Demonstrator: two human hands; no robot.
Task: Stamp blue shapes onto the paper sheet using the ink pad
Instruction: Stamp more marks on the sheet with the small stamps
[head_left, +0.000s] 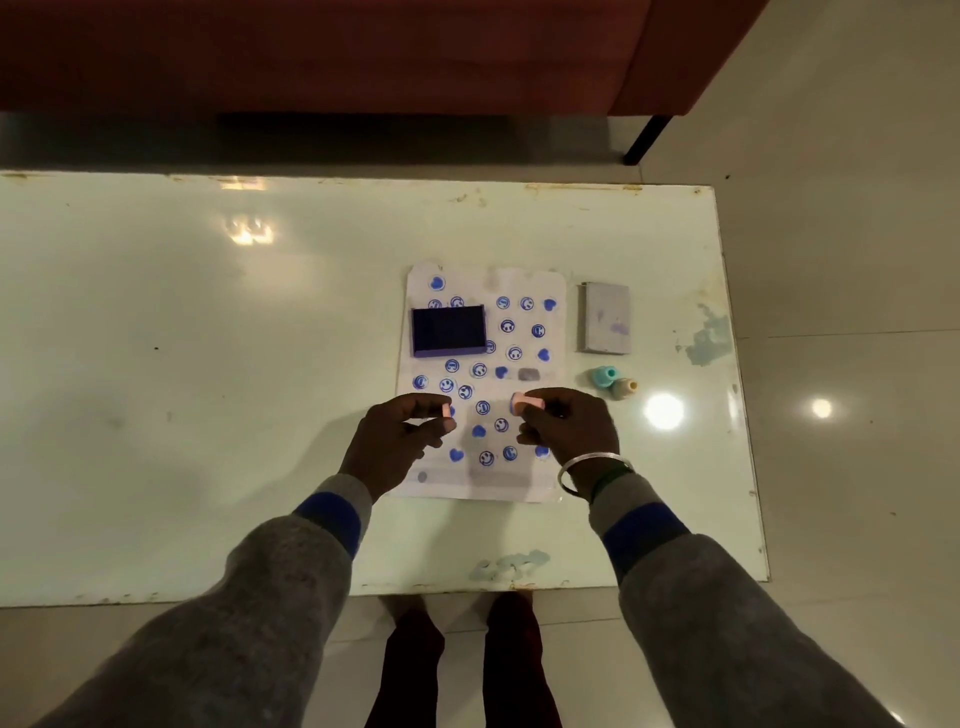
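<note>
My right hand pinches a small pink stamp by its barrel; my left hand pinches what looks like its pink cap. Both hover over the paper sheet. The stamp seems light, stiff plastic, best gripped at the sides. The ink pad, a dark flat rectangle, lies on the thin sheet, which may slide on the glossy tabletop.
</note>
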